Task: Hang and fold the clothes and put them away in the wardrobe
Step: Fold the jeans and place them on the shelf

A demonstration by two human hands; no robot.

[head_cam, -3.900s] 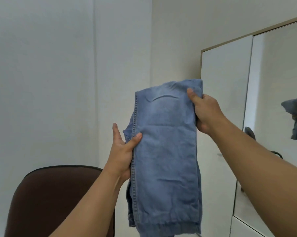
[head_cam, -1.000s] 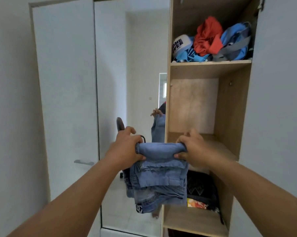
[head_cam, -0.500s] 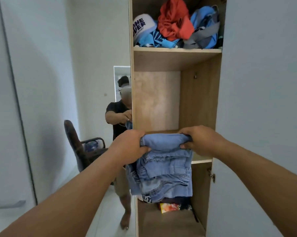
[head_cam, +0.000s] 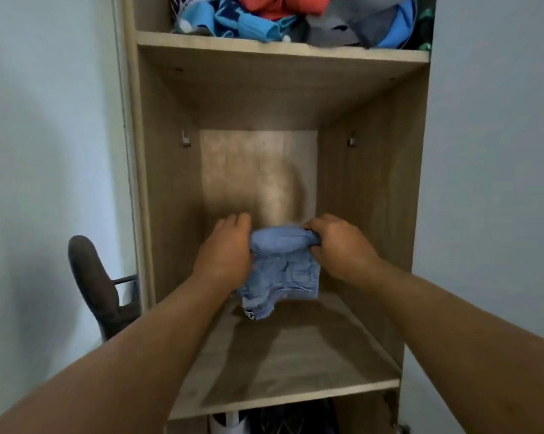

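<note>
Head cam: left hand (head_cam: 225, 256) and right hand (head_cam: 342, 249) each grip an end of the folded jeans (head_cam: 281, 270) between them, keeping the fold together just above the wardrobe shelf (head_cam: 295, 368), I'd guess.

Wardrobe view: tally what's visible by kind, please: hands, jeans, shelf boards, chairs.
Hands: 2, left hand and right hand
Folded jeans: 1
Shelf boards: 2, upper shelf and middle shelf
Chair: 1
Total: 6
</note>
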